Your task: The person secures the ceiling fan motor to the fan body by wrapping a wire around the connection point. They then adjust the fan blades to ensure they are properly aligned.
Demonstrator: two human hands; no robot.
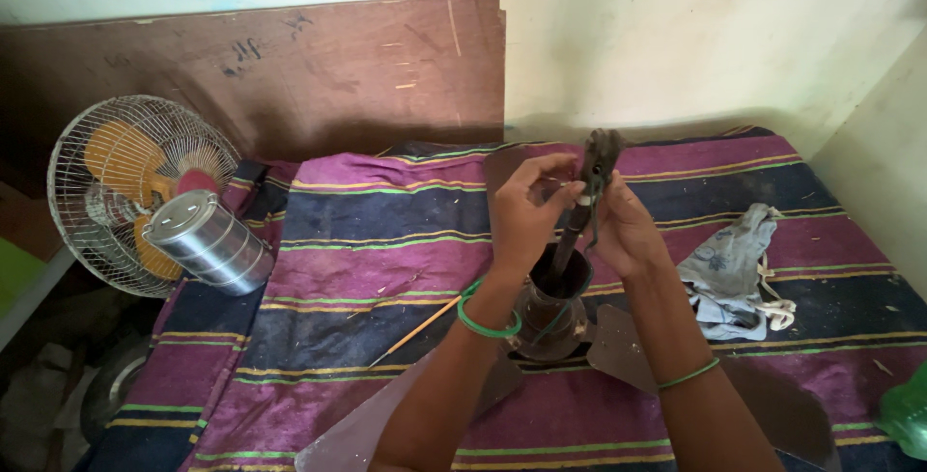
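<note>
A brown ceiling fan (pixel 555 322) stands upright on a striped cloth, its blades (pixel 772 404) spread flat and its dark down-rod (pixel 579 216) rising toward me. My left hand (pixel 526 211) pinches something small and pale at the rod's upper end, fingers closed on it. My right hand (pixel 628 231) wraps the rod from the right side, just below the dark fitting (pixel 601 155) at the top. Both wrists wear green bangles. A thin green wire runs down the rod into the motor cup.
A striped purple and blue cloth (pixel 377 240) covers the surface. A steel stacked lunch tin (pixel 208 240) lies at the left before a table fan (pixel 135 187). A grey rag (pixel 734 269) lies right, a thin stick (pixel 420 329) lies left, and a brown board (pixel 290 76) leans behind.
</note>
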